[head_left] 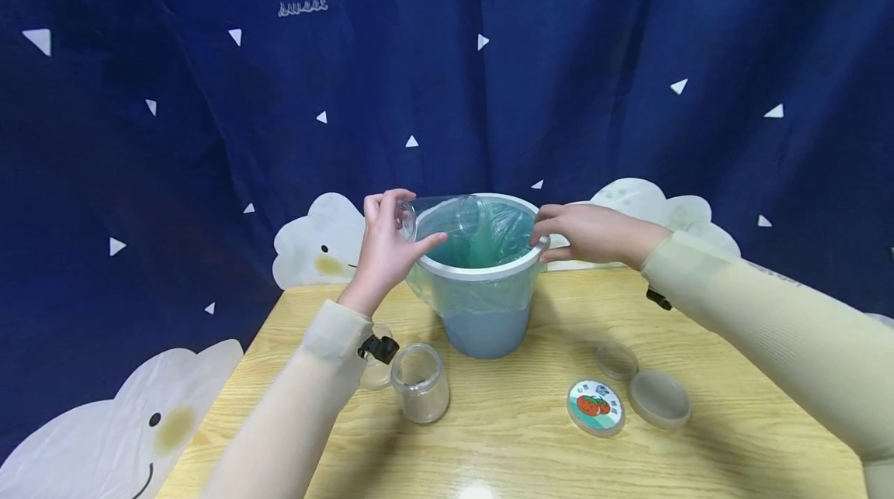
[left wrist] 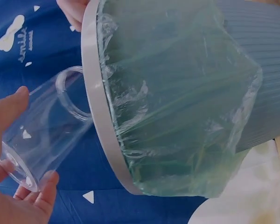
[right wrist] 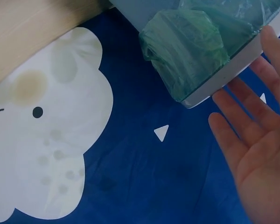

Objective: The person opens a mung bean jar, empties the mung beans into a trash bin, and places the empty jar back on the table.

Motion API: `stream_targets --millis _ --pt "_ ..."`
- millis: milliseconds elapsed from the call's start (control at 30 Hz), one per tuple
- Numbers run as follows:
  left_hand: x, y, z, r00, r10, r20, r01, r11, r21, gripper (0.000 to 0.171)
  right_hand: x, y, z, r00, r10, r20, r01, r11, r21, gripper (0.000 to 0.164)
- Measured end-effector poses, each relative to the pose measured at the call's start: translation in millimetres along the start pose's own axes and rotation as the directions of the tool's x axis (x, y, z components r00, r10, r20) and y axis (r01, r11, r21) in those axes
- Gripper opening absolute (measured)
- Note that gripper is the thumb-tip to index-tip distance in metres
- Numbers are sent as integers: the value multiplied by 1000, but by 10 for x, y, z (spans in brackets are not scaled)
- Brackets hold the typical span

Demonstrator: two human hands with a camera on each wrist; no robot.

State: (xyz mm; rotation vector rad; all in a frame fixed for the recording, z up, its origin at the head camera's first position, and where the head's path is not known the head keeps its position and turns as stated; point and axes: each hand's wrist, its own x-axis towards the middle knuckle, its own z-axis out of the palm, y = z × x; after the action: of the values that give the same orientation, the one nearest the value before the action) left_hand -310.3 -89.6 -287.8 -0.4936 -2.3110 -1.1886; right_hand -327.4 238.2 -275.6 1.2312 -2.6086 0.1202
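My left hand [head_left: 393, 239] grips a tall clear jar [head_left: 440, 213] near its base. The jar is tipped on its side, with its mouth over the opening of a blue-grey bin [head_left: 486, 328]. No contents show in the jar. A thin green bag [left wrist: 177, 107] lines the bin and folds down over its outside, with a white rim [left wrist: 94, 79] around the top. At the rim's right side, my right hand [head_left: 587, 233] rests with spread fingers [right wrist: 245, 123] touching it. The bin stands upright on the wooden table [head_left: 517, 445].
A second clear jar [head_left: 422, 386] stands upright beside my left wrist, with a clear round piece [head_left: 375, 376] partly hidden behind the wrist. To the right lie a tomato-printed lid [head_left: 595, 407], a translucent lid [head_left: 660, 398] and a clear disc [head_left: 616, 360]. A dark blue curtain [head_left: 447, 80] hangs behind.
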Motion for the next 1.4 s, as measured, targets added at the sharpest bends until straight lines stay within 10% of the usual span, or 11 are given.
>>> stream_targets --millis 633,1400 --pt "-223 -111 69 1000 -24 -11 20 965 -262 69 -457 -22 -17 990 123 -75 -115 989 94 28" --pt "-595 -135 79 999 -34 -42 16 929 -370 60 -978 -379 145 949 138 -283 -131 990 45 28"
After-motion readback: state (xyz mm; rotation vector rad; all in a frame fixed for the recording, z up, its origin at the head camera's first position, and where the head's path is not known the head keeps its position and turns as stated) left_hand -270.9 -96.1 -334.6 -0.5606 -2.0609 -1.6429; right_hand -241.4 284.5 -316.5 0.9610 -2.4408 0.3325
